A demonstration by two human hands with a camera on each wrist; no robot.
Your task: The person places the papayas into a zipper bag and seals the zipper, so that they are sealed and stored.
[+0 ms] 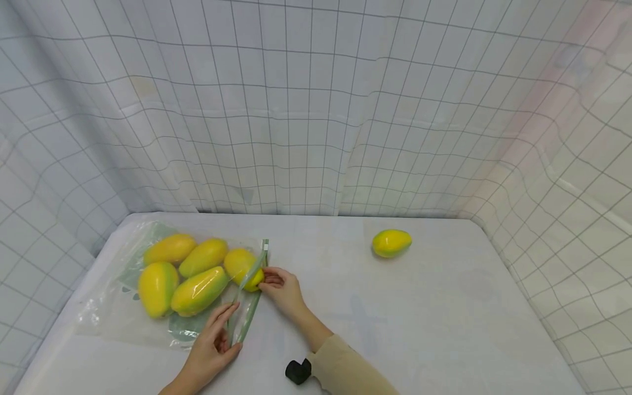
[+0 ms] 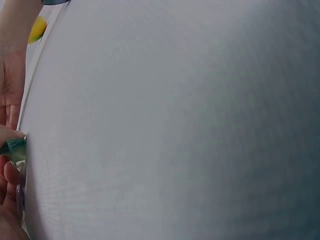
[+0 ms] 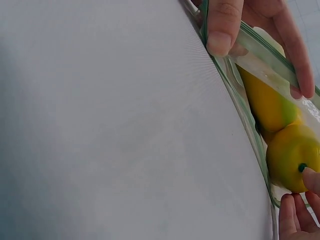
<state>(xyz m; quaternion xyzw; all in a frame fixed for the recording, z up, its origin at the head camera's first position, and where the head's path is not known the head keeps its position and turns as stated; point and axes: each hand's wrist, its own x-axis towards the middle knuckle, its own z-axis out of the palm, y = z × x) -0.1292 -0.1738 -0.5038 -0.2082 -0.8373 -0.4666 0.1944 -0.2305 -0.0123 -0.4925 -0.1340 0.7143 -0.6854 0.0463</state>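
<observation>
A clear zip bag (image 1: 111, 321) with green strips lies at the left, its mouth facing right. At that mouth is a yellow mango (image 1: 239, 262), mostly behind the bag's film. My right hand (image 1: 286, 293) holds this mango by its near end; in the right wrist view the thumb lies by the dark stem (image 3: 302, 167) and the fingers are below. My left hand (image 1: 209, 345) grips the bag's mouth at its near corner, thumb on one edge and fingers on the other. Several more yellow-green mangoes (image 1: 199, 291) lie inside the bag.
A single mango (image 1: 391, 243) lies on the white table (image 1: 434, 323) toward the back right. A small black object (image 1: 298, 372) shows beside the right sleeve (image 1: 345, 367). Grid-patterned white curtains (image 1: 316, 137) enclose the table at the back and sides.
</observation>
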